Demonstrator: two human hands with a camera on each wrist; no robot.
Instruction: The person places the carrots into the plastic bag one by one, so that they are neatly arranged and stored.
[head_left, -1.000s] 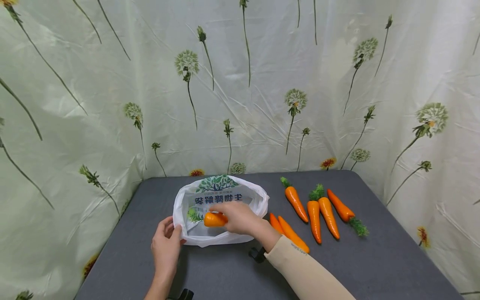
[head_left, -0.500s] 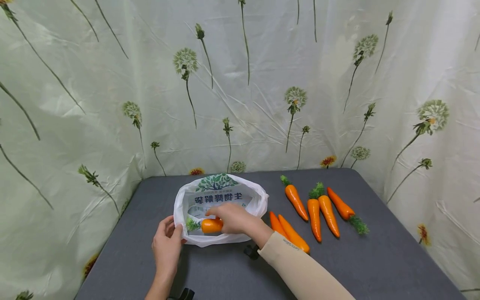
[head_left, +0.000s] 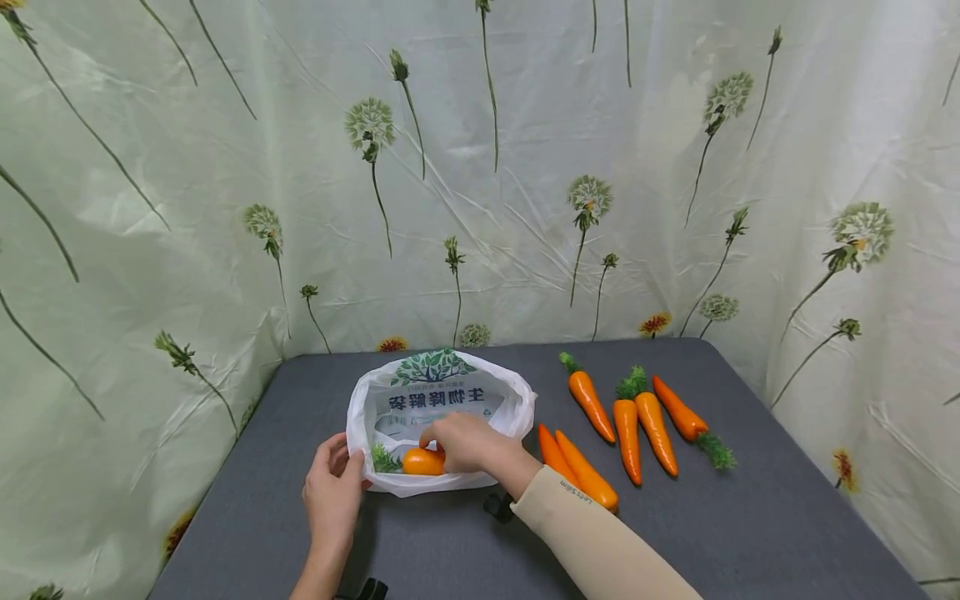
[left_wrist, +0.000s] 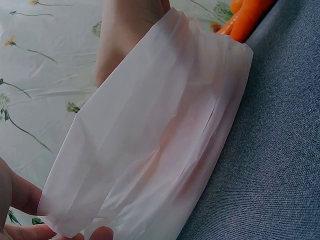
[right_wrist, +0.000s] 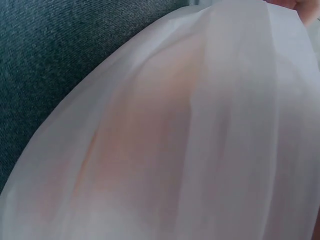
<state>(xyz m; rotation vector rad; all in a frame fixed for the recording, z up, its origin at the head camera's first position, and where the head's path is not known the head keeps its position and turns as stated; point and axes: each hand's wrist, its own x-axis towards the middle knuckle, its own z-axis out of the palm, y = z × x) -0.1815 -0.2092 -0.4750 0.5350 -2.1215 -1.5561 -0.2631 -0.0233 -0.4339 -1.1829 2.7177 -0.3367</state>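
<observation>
A white plastic bag [head_left: 517, 410] with a green tree print stands on the table with its mouth spread. My left hand [head_left: 333, 482] pinches the left side of the bag's rim; its fingertips [left_wrist: 25, 197] show at the corner of the left wrist view. Inside the bag, my right hand [head_left: 468, 445] holds an orange carrot [head_left: 422, 462] by its body, the green leafy top [head_left: 385, 459] pointing left. The front rim hides the lower part of that hand. In the right wrist view the bag's wall [right_wrist: 225, 125] covers the hand, leaving only a blurred outline through the plastic.
Right of the bag, several more carrots lie on the dark grey table [head_left: 720, 533]: a pair [head_left: 585, 472] close by the right forearm, others [head_left: 656, 433] farther right. A dandelion-print curtain [head_left: 517, 250] hangs behind the table.
My right hand has lowered the carrot deeper into the bag, toward its front wall. The left hand has kept its place on the rim.
</observation>
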